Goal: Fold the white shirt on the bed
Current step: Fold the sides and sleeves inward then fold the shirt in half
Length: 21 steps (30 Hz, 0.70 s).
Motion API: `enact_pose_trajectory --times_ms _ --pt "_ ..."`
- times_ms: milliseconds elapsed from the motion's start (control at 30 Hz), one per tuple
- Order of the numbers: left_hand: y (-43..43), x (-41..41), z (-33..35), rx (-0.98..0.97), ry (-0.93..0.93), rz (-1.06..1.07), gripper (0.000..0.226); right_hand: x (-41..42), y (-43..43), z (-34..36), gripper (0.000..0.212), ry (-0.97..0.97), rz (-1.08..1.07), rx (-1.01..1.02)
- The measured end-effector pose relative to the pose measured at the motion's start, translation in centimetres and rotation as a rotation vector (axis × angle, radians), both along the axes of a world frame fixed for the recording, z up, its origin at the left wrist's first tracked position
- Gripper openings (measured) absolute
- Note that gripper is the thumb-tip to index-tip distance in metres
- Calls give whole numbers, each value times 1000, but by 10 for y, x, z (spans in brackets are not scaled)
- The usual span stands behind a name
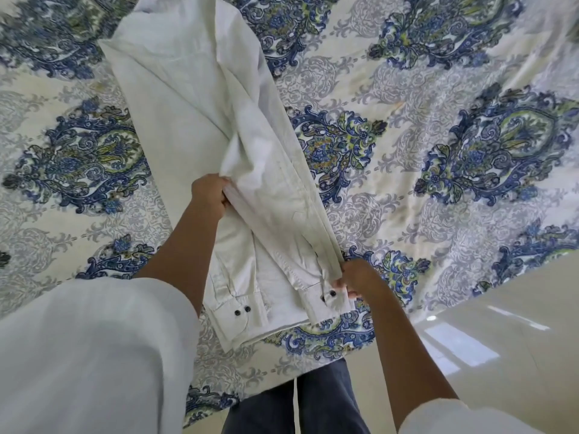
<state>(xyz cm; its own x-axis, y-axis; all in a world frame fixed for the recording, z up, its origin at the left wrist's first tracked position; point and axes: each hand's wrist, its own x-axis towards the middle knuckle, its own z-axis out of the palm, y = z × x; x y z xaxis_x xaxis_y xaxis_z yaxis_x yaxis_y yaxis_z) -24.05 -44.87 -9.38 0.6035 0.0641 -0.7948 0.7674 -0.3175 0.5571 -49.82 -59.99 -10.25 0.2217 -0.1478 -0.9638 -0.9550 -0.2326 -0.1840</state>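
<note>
While the white cloth shirt (194,98) lay lengthwise on the blue-paisley bedspread (438,151), my left hand (209,195) gripped its bunched edge, my right hand (357,277) pinched a buttoned cuff (338,304); even tension, I judged, would keep edges aligned.

The shirt (188,98) is thin white woven cloth, matt and creased, with a faint sheen at the cuffs (stitched seams show along the edges). Its small dark buttons (242,311) look glossy. The bedspread (438,126) is printed matt cloth. The floor (501,324) is smooth, glossy and pale, mirroring light.
</note>
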Motion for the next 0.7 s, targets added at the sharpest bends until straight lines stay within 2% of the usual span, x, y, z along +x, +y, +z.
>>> enact_pose_trajectory --times_ms 100,133,167,267,433,533,633,700 --pt "0 2 5 -91 96 85 3 10 4 2 18 28 173 -97" --pt "-1 3 8 -142 129 83 7 15 5 2 13 41 181 -126" --pt "-1 8 10 -181 149 68 11 23 4 4 17 39 150 -136" --pt "-7 29 16 -227 178 21 22 57 -4 -2 35 -124 -39 -170" --pt "-23 66 21 -199 238 -111 21 155 -20 10 11 -398 -392 -18" --pt "-34 86 24 -243 243 -86 17 219 -28 13 24 -490 -404 -23" --pt "-44 105 23 -280 205 -17 10 272 -33 21 15 -631 -553 61" --pt "-51 114 22 -323 187 2 16 301 -36 26 17 -742 -522 27"
